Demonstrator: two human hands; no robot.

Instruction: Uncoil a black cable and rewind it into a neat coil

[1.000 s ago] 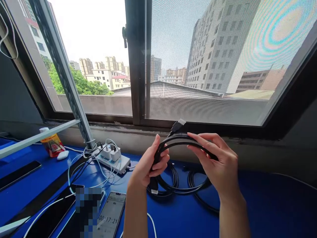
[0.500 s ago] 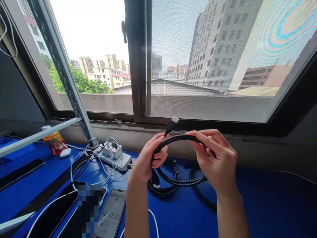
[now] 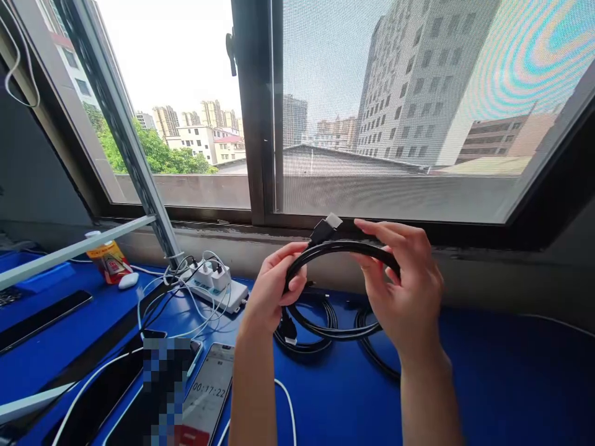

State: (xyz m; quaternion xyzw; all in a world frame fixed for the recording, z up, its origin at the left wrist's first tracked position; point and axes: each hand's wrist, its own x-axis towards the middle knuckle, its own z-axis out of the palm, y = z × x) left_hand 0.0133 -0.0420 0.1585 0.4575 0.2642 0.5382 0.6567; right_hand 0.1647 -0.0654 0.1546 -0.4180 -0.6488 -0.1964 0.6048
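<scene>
- Up off the blue table (image 3: pixel 488 384), one black cable (image 3: pixel 341 249) is held as a loop between two hands, in front of the window (image 3: pixel 395 111).
- Left hand (image 3: pixel 272 297): fingers curled tight around the loop's left side.
- Right hand (image 3: pixel 406 291): fingers and thumb pinch the loop's top right.
- Two plugs show: one (image 3: pixel 325 228) sticks up at the top, one (image 3: pixel 288 331) hangs below the left hand.
- Two more black coils (image 3: pixel 372 353) lie on the table just behind the hands.
- Far left: one white power strip (image 3: pixel 216 291) with chargers, one small bottle (image 3: pixel 108 260).
- Near left: one lit phone (image 3: pixel 209 396); a second dark phone (image 3: pixel 41 316) lies further left.
</scene>
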